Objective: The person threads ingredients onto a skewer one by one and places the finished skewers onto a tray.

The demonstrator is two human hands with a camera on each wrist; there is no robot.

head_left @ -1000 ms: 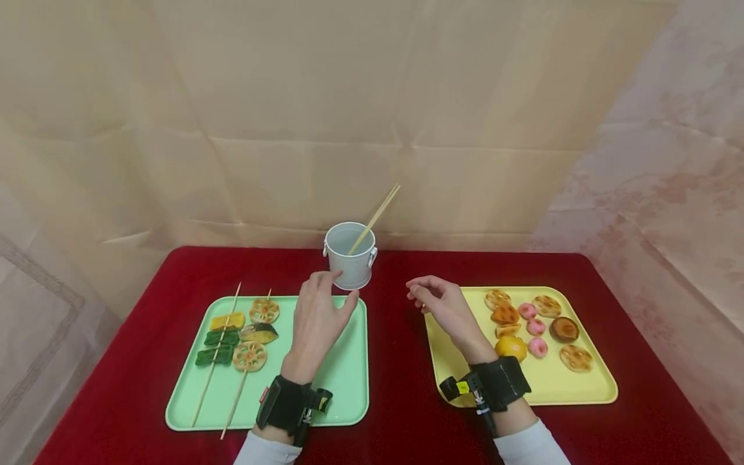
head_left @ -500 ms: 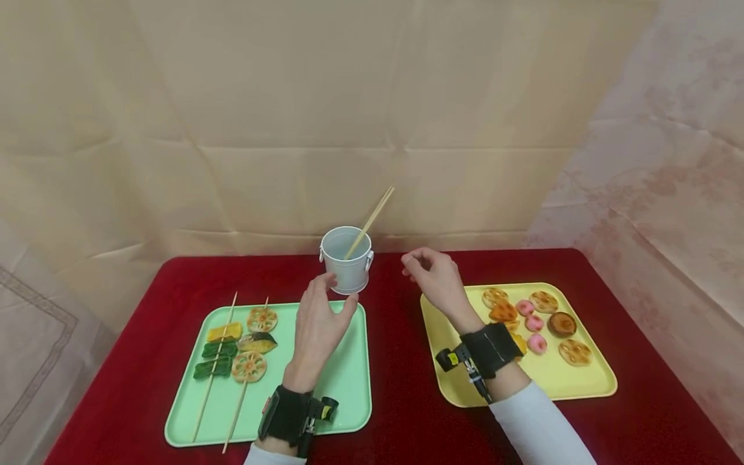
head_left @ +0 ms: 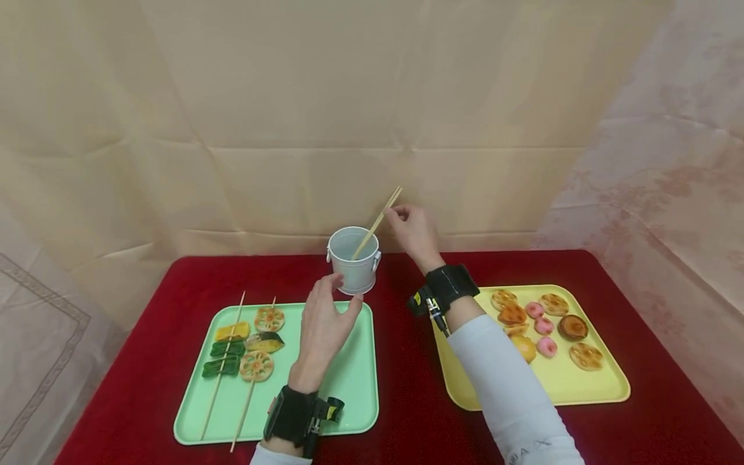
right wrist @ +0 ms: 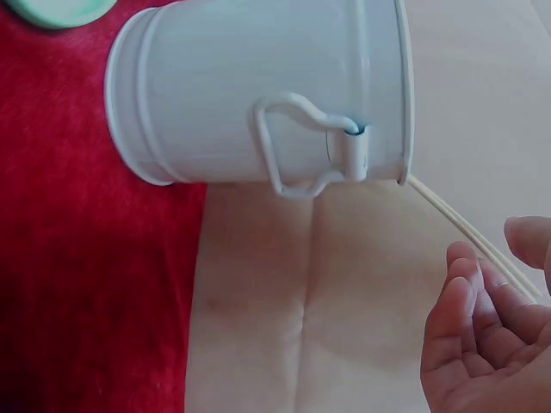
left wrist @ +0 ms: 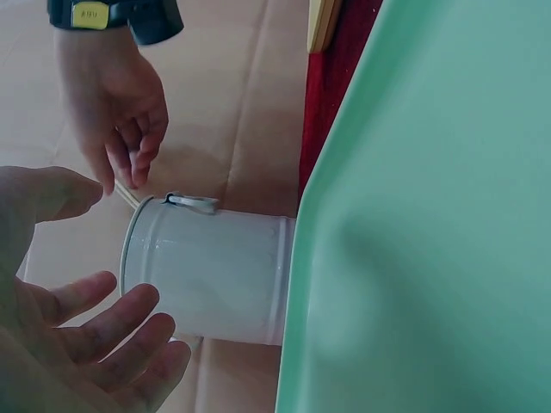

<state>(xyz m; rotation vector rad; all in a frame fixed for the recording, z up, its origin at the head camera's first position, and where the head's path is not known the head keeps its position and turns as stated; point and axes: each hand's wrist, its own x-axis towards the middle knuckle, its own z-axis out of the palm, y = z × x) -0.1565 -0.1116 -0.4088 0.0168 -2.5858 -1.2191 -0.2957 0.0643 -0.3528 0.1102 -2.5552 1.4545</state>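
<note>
Two thin wooden skewers [head_left: 380, 218] lean to the right out of a small white bucket [head_left: 357, 274] with side handles. My right hand [head_left: 414, 232] is at their upper part. In the right wrist view the skewers [right wrist: 473, 232] pass between the thumb and the bent fingers, with a gap between thumb and fingertips. My left hand [head_left: 325, 326] is held over the green tray [head_left: 354, 413], its fingers spread and pointing at the bucket. Seen from the left wrist, that hand [left wrist: 77, 335] holds nothing and its fingertips overlap the bucket's side.
On the green tray lie two loaded skewers, one with green pieces [head_left: 223, 367], the other with lotus slices [head_left: 256, 366]. At right, a yellow tray [head_left: 604, 387] bears lotus slices, pink rings [head_left: 544, 325], a mushroom cap [head_left: 573, 327] and other pieces. A cloth backdrop [head_left: 279, 129] stands behind the table.
My right hand has moved from beside the yellow tray up and forward to the skewers in the bucket. The left hand has stayed nearly where it was.
</note>
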